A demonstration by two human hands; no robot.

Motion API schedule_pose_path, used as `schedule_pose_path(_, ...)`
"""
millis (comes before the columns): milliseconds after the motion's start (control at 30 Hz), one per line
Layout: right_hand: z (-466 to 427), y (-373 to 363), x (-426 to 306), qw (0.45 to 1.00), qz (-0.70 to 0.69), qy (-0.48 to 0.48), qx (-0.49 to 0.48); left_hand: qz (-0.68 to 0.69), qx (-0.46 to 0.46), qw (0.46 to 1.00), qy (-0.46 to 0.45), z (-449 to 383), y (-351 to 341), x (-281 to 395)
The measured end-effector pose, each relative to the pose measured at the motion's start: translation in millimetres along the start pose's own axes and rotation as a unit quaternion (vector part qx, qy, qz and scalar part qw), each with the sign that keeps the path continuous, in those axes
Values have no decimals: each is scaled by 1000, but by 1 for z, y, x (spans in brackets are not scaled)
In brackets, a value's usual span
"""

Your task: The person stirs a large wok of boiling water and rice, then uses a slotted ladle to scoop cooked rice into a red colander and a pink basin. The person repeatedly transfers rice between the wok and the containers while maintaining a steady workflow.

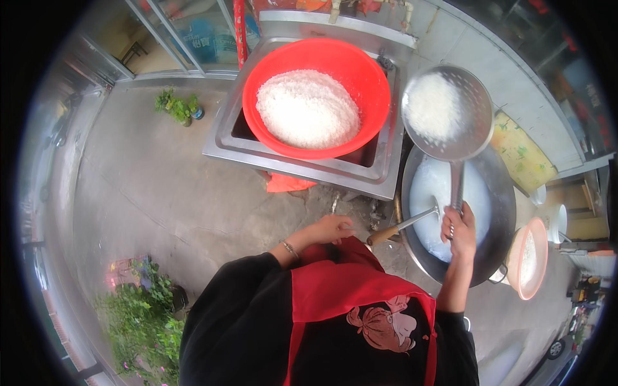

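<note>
My right hand (459, 230) grips the handle of a large perforated metal strainer ladle (475, 128). White rice grains (432, 106) lie in its bowl, which is held above the far side of a big dark wok (504, 193). Cloudy whitish liquid (427, 178) fills much of the wok. A wooden-handled metal utensil (386, 234) rests across the wok's near left rim, its head at the liquid. My left hand (333, 229) is in front of the red apron, fingers loosely curled, with no held object visible. Left of the ladle, a red plastic basin (374, 91) contains a mound of rice (309, 111).
The basin stands over a stainless steel sink (289, 166). Right of the wok is a pink basin (540, 260) with white contents, and a white bucket (557, 222). Potted plants (178, 108) stand on the concrete floor at left; leafy plants (137, 318) grow nearer me.
</note>
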State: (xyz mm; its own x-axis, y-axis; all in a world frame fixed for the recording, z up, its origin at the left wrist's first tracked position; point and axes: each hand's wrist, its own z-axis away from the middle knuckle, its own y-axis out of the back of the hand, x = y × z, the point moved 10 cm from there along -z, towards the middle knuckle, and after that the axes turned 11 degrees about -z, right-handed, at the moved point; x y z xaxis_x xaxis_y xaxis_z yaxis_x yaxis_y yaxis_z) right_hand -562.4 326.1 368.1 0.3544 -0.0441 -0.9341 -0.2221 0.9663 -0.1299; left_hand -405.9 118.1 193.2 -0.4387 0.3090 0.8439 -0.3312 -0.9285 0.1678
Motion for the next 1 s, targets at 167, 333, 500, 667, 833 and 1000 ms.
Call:
schedule_pose_path(167, -56, -115, 47, 966, 190, 174, -5, 36, 72, 997, -8, 60, 50, -27)
schedule_pose_path(333, -40, -177, 8, 945, 236, 228, 7, 54, 53, 997, 5, 66, 67, -39)
schedule_pose_path(500, -29, -113, -42, 951, 156, 251, 87, 4, -66, 997, -45, 21, 51, -22)
schedule_pose_path(667, -16, -23, -28, 968, -165, 174, 74, -75, -210, 973, -52, -78, 29, -36)
schedule_pose_path(833, 35, 109, 63, 942, -219, 55, 248, -158, -262, 952, 11, -122, -56, 10)
schedule_pose_path(1000, 86, 204, 159, 916, 64, -82, 388, -248, -299, 921, 18, -158, -118, 25)
